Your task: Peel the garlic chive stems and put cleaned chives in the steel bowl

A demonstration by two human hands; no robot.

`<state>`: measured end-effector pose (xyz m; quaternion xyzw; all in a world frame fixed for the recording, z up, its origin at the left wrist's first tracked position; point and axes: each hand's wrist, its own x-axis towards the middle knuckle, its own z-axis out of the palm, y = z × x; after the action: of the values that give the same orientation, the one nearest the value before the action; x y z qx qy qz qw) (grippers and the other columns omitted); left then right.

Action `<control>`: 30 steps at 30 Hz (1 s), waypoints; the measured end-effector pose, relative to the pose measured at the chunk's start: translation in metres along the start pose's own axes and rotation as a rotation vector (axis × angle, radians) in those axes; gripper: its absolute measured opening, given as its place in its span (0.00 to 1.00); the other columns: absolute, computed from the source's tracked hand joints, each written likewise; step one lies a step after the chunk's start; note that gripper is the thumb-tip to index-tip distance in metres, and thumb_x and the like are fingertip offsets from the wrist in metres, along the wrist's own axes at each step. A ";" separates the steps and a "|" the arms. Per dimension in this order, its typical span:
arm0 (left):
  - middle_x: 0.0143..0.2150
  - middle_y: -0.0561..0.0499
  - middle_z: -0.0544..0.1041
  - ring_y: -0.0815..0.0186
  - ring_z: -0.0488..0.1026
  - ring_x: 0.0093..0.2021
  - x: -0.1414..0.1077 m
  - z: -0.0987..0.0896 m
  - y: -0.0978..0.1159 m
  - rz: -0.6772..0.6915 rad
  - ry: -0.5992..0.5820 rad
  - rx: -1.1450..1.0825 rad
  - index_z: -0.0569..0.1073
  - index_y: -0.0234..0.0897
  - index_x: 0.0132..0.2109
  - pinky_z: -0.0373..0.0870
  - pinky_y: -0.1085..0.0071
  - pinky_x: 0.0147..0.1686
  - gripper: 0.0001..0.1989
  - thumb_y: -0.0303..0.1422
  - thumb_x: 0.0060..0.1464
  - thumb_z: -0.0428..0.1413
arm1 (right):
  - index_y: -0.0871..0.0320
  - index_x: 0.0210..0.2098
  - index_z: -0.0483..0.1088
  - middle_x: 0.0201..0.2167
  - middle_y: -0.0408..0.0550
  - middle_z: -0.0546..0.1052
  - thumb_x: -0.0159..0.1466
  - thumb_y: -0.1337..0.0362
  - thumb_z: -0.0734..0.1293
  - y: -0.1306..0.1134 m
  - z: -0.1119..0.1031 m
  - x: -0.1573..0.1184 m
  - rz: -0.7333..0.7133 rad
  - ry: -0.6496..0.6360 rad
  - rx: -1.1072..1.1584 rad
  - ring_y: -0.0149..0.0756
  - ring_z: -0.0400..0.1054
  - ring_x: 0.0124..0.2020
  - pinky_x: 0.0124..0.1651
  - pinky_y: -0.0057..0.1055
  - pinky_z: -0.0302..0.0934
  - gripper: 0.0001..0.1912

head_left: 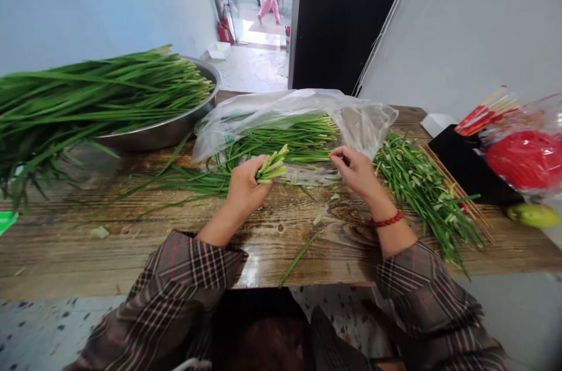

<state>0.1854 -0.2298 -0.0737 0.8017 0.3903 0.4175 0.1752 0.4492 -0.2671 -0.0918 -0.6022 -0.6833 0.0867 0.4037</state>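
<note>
My left hand is closed around a bunch of garlic chives, with the pale cut ends pointing right and the green leaves trailing left onto the table. My right hand has its thumb and fingers pinched together beside the pale ends of a chive pile. Whether a stalk is between those fingertips I cannot make out. That pile lies in a clear plastic bag opened toward me. Right of my right hand lies a loose heap of chive pieces and trimmings.
A steel basin heaped with long chives stands at the left. At the right are a black box with wrapped chopsticks, a red bundle in plastic and thin wooden skewers. A single leaf lies near the table's front edge.
</note>
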 end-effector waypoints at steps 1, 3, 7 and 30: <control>0.25 0.51 0.74 0.66 0.70 0.28 0.000 0.000 0.001 -0.011 0.011 -0.003 0.73 0.37 0.29 0.66 0.70 0.30 0.10 0.34 0.56 0.54 | 0.57 0.37 0.73 0.32 0.46 0.78 0.65 0.62 0.62 -0.004 -0.001 0.000 -0.037 0.016 0.041 0.35 0.70 0.33 0.38 0.32 0.61 0.08; 0.28 0.50 0.76 0.65 0.72 0.30 0.000 -0.001 0.003 -0.039 0.023 -0.031 0.75 0.36 0.30 0.69 0.70 0.33 0.11 0.36 0.57 0.54 | 0.56 0.37 0.74 0.35 0.47 0.79 0.65 0.63 0.63 -0.015 -0.002 -0.001 -0.122 0.031 0.093 0.36 0.71 0.36 0.41 0.33 0.63 0.08; 0.41 0.47 0.82 0.63 0.78 0.42 0.000 -0.001 0.010 -0.078 0.006 -0.174 0.78 0.35 0.41 0.72 0.67 0.47 0.12 0.37 0.59 0.53 | 0.54 0.36 0.75 0.34 0.47 0.79 0.66 0.63 0.63 -0.037 -0.005 -0.005 -0.232 0.025 0.140 0.37 0.73 0.38 0.44 0.36 0.65 0.07; 0.35 0.49 0.79 0.64 0.75 0.35 -0.001 -0.004 -0.006 0.090 0.095 0.105 0.75 0.36 0.40 0.67 0.71 0.36 0.07 0.32 0.57 0.54 | 0.57 0.41 0.73 0.23 0.42 0.74 0.66 0.57 0.59 0.026 -0.007 0.009 0.240 0.412 0.220 0.32 0.67 0.25 0.33 0.29 0.61 0.15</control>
<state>0.1795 -0.2270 -0.0753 0.8059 0.3832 0.4413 0.0952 0.4735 -0.2548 -0.0988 -0.6365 -0.4968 0.0835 0.5841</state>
